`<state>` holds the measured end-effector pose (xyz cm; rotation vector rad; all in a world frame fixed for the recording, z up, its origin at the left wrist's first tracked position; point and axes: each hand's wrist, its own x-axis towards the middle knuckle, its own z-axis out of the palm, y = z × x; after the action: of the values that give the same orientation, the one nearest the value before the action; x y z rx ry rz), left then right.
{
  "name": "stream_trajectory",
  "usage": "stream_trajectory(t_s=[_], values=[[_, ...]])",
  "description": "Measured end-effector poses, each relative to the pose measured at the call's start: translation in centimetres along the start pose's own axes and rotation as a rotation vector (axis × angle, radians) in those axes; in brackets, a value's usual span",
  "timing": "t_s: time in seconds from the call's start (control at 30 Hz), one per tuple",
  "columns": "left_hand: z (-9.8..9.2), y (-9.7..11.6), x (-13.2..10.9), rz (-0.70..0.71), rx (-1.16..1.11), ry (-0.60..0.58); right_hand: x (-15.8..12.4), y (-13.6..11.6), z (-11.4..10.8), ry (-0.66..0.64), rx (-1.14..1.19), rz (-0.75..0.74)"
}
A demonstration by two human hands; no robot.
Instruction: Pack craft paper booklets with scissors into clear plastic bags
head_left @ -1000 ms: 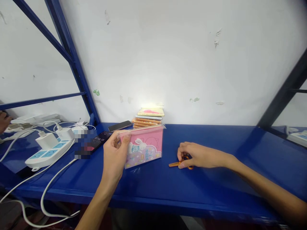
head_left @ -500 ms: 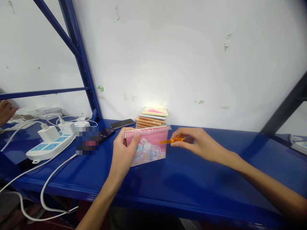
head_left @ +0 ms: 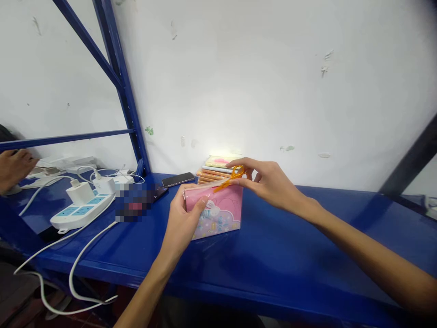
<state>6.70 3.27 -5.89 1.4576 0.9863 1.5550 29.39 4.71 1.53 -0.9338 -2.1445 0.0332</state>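
- left hand (head_left: 180, 228) gripped the plastic-wrapped pink notebook (head_left: 221, 218)
- right hand (head_left: 269, 180) pinched small orange scissors (head_left: 235, 174) at the notebook's top edge
- blue steel shelf (head_left: 307, 255) beneath the notebook, scuffed white wall (head_left: 256, 82) behind it, power strip (head_left: 82, 209) left of it

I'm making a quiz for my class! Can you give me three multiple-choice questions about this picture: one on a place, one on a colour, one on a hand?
1. Where is the stack of notebooks?
A. On the power strip
B. By the wall, behind the pink rabbit packet
C. On the phone

2. What colour are the scissors?
A. Orange
B. White
C. Green

3. What is the left hand doing?
A. Lying flat on the shelf
B. Plugging in a charger
C. Gripping the packet

Answers:
1. B, because the stack sits at the wall beyond the packet.
2. A, because they show orange.
3. C, because its fingers and thumb close on the packet.
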Motion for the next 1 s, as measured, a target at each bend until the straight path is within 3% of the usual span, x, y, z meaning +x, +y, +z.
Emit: stream_trajectory(t_s=[0.3, 0.53, 0.73, 0.8, 0.9, 1.0], values=[[0.2, 0.8, -0.6, -0.009, -0.122, -0.028, -0.4, 0.2, 0.6, -0.121, -0.001, 0.009], [0.5, 0.8, -0.8, 0.017, -0.146, -0.081, -0.9, -1.7, 0.9, -0.182, -0.078, -0.191], [0.3, 0.4, -0.4, -0.007, -0.118, -0.081, -0.9, -1.2, -0.2, 0.017, -0.28, -0.183], [0.3, 0.2, -0.3, -0.01, -0.134, -0.074, -0.7, -0.4, -0.5, -0.104, -0.279, -0.113], [0.3, 0.0, -0.2, -0.091, -0.23, -0.1, -0.2, 0.6, -0.8, -0.339, -0.078, 0.017], [0.1, -0.4, -0.2, -0.22, -0.222, -0.172, -0.5, 1.5, -0.6, -0.455, 0.101, 0.084]])
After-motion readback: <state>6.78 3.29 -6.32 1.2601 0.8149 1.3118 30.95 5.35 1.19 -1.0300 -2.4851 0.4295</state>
